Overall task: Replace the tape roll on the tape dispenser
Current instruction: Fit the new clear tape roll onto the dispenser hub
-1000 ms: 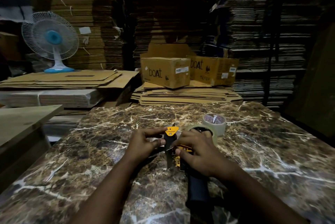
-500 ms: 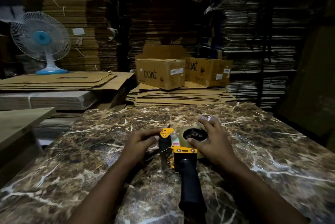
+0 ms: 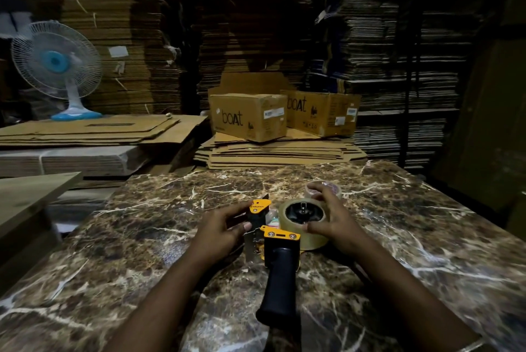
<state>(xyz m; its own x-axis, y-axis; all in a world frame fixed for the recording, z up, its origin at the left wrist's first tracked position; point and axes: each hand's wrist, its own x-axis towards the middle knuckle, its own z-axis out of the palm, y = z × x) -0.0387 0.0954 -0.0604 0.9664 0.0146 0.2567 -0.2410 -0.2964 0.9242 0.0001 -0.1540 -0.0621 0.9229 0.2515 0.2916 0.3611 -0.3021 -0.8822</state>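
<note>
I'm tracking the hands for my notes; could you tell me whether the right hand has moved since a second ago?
Yes. The right hand left the tape dispenser handle and moved to the tape roll, toward the spare roll.

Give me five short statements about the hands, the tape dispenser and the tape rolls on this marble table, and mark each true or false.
1. The left hand grips the front of the tape dispenser. True.
2. The dispenser's black handle points away from the person. False: it points toward the person.
3. The right hand curls round the clear tape roll seated on the dispenser. True.
4. A second roll lies on the marble table beyond the right hand. True.
5. The dispenser is lifted clear of the table. False: it lies on its side on the marble.
</note>
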